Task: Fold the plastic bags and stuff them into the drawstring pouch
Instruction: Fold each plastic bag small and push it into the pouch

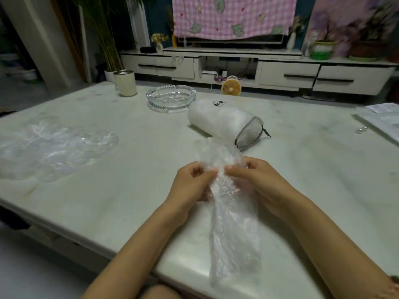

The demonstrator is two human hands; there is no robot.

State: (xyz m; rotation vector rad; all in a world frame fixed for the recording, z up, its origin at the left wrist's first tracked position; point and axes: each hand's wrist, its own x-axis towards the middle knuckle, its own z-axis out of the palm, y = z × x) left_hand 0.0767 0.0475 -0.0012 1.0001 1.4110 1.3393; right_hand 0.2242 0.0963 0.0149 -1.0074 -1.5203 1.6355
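Note:
A clear crinkled plastic bag (233, 229), gathered into a long narrow strip, runs from the table's near edge up between my hands. My left hand (190, 188) and my right hand (257, 180) both pinch it near its upper part, thumbs almost touching. Its top end fans out above my fingers. Just beyond lies the white drawstring pouch (222, 119) on its side, bulging, its grey-rimmed mouth (250, 134) facing right and toward me. A pile of more clear plastic bags (54, 147) is spread flat at the left of the table.
A glass ashtray (170, 98) and a cream mug (125, 85) stand at the back of the pale table (129, 190). Papers (382, 119) lie at the right edge. Behind are a low TV cabinet, a small yellow fan (231, 88) and potted plants.

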